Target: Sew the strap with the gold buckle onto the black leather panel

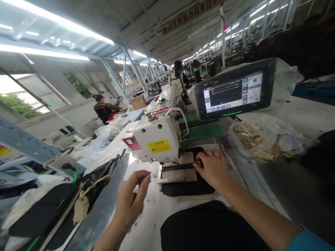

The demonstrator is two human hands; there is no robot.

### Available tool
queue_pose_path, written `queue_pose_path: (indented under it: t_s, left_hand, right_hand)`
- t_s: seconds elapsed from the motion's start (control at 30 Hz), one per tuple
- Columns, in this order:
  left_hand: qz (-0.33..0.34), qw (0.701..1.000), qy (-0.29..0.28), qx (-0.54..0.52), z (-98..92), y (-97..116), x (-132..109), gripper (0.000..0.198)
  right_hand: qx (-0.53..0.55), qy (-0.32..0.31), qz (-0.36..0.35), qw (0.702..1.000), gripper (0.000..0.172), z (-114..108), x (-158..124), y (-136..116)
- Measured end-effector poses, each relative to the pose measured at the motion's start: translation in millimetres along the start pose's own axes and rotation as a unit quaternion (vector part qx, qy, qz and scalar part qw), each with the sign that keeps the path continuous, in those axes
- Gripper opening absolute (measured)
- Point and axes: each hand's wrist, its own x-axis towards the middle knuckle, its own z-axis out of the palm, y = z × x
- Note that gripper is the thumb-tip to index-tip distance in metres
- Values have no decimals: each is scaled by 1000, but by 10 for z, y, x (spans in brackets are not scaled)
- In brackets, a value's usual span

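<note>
My right hand (213, 169) rests on a black fabric piece (188, 188) under the metal clamp frame (178, 172) of a white sewing machine (155, 139). Its fingers pinch a small metal part (197, 162) at the frame's right end. My left hand (131, 200) hovers above the white table (154, 223) to the left of the frame, fingers curled with thumb and fingertips close together; nothing shows between them. Another black fabric piece (209, 226) lies at the near edge below my right forearm.
A touchscreen panel (232, 92) wrapped in plastic stands behind the machine. A clear bag of gold metal fittings (261, 141) lies to the right. Black pieces and a cloth bag (81, 204) lie at left. Other people (103, 109) sit at machines farther down the line.
</note>
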Motion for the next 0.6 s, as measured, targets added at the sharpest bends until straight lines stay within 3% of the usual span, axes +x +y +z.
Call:
queue_pose_path:
  t_s: [0.13,0.3,0.5,0.6]
  left_hand:
    - [10,1000,-27,-4,85,78,14,24]
    - [19,997,-62,-29,132,149,24,24]
    - [14,995,-83,-54,155,206,-1,22]
    - [20,995,-81,-60,124,184,-27,23]
  right_hand:
    - [79,40,-22,996,14,-103,55,-26]
    - [217,37,-61,974,20,-286,164,-311]
    - [289,28,8,957,17,-256,288,-604]
    - [380,13,22,925,14,-245,307,-572]
